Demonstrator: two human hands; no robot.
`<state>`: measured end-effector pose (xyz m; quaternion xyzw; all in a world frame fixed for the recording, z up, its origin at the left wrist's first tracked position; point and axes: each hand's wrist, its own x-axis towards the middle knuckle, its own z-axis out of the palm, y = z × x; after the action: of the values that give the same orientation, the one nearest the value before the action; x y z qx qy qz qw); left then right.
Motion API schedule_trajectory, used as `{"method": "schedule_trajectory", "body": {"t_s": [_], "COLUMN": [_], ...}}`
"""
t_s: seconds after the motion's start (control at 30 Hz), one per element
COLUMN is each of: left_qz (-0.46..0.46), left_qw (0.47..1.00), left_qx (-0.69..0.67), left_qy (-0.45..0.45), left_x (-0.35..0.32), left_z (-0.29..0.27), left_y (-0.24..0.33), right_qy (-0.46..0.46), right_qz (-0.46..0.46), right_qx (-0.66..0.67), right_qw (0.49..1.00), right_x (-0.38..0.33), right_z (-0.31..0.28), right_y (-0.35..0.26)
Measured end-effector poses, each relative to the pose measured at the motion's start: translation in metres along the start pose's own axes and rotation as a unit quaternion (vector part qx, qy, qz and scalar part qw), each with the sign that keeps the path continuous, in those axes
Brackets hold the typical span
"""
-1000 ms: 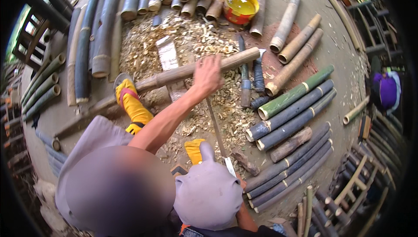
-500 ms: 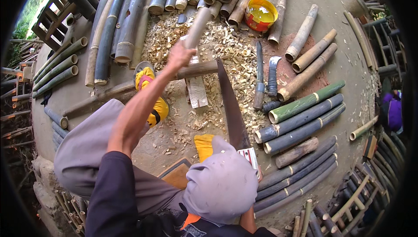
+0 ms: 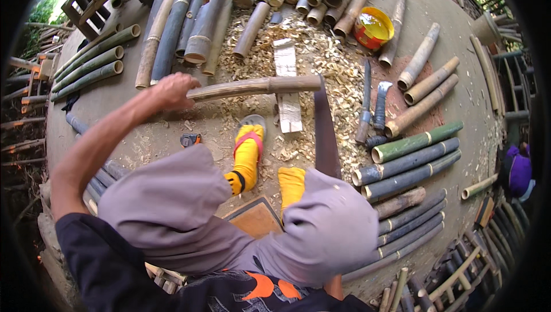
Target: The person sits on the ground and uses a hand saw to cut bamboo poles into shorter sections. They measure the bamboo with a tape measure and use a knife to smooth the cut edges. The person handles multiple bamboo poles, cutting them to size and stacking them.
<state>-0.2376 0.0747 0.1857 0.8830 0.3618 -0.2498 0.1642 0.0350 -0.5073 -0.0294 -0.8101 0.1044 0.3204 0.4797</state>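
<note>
The left hand [image 3: 178, 90] is not holding the short bamboo piece [image 3: 251, 31] any more, as it was half a second ago. That piece now lies on the wood chips [image 3: 344, 65], near the row of bamboo at the floor's far edge. The left foot [image 3: 247, 160], in a yellow sock, was on the long bamboo pole [image 3: 247, 89]; now it is on the floor, on the near side of the pole.

The floor [image 3: 442, 19] is grey and flat. The chips make a big mess in its middle. A red and yellow bucket [image 3: 367, 41] is toward the far edge. A long knife [image 3: 366, 97] and a hooked blade [image 3: 380, 105] lie side by side on the right. Past them, a green bamboo [image 3: 417, 143] lies toward the right edge. A person in purple [image 3: 519, 171] is beyond that edge.

The pole goes across a pale board [image 3: 285, 54], between its far and near ends. The left hand is curled around the pole's left part. The saw blade [image 3: 327, 134] is right at the pole's right end. The right hand is hidden by the right knee [image 3: 333, 229], so I cannot tell how open it is or what it holds.
</note>
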Motion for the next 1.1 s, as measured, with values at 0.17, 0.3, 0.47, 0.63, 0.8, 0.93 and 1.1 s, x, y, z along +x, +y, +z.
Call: {"method": "schedule_trajectory", "body": {"t_s": [0.17, 0.3, 0.47, 0.63, 0.8, 0.93, 1.1], "left_qz": [-0.021, -0.047, -0.065, 0.058, 0.072, 0.115, -0.023], "left_qw": [0.983, 0.964, 0.953, 0.948, 0.972, 0.934, 0.934], "left_qx": [-0.036, -0.024, -0.137, -0.207, -0.199, -0.175, -0.104], "left_qy": [0.182, 0.262, 0.263, 0.233, 0.1, 0.289, 0.34], "left_x": [0.008, 0.041, 0.063, 0.077, 0.11, 0.095, 0.006], "left_z": [0.114, 0.172, 0.159, 0.133, 0.126, 0.136, 0.202], "left_y": [-0.061, -0.083, -0.07, -0.037, -0.004, 0.016, 0.019], "right_qy": [-0.136, -0.221, -0.242, -0.256, -0.284, -0.269, -0.24], "right_qz": [-0.123, -0.218, -0.32, -0.307, -0.319, -0.303, -0.315], "right_qx": [-0.095, -0.174, -0.237, -0.224, -0.249, -0.24, -0.215], "right_qw": [0.978, 0.935, 0.885, 0.889, 0.869, 0.882, 0.893], "right_x": [0.015, 0.026, 0.008, -0.017, -0.019, -0.014, -0.009], "right_z": [0.04, 0.088, 0.165, 0.211, 0.212, 0.208, 0.203], "right_y": [-0.056, -0.097, -0.138, -0.16, -0.163, -0.164, -0.163]}}
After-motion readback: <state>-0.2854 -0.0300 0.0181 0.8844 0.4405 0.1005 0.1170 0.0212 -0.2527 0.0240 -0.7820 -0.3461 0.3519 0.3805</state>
